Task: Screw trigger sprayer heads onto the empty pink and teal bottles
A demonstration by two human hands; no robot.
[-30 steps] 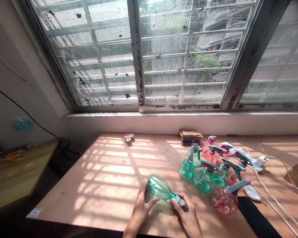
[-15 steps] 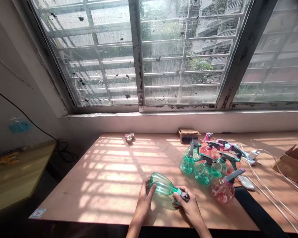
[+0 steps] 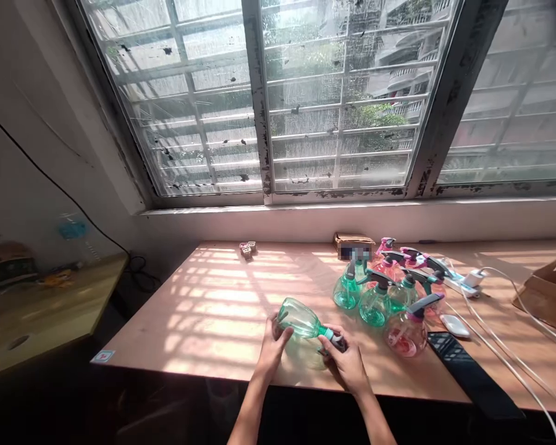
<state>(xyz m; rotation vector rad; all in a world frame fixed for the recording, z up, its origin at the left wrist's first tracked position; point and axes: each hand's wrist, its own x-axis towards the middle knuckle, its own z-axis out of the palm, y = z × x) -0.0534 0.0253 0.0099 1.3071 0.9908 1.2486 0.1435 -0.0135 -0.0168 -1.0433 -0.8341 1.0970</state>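
A clear green spray bottle [image 3: 299,318] lies tilted on its side between my hands, just above the table near its front edge. My left hand [image 3: 274,339] grips the rounded base end, thumb in front. Around the neck and the grey-and-teal spray head closes my right hand [image 3: 345,355]; its fingers partly hide the trigger. To the right stand several more spray bottles: a green one [image 3: 346,292], another green one [image 3: 374,307] and a pink one [image 3: 405,337] nearest my right hand. Further pink bottles stand behind them, partly hidden.
On the wooden table [image 3: 204,321] lie a black keyboard-like slab [image 3: 472,374], a white mouse [image 3: 454,326] and white cables [image 3: 495,346]. An open cardboard box [image 3: 549,296] sits at the right, a small brown box [image 3: 353,244] by the wall. Small blocks [image 3: 247,249] lie at the back left.
The camera view has shifted, so the table appears slightly higher. Both hands keep their hold on the green spray bottle, which looks nearly unchanged in pose.
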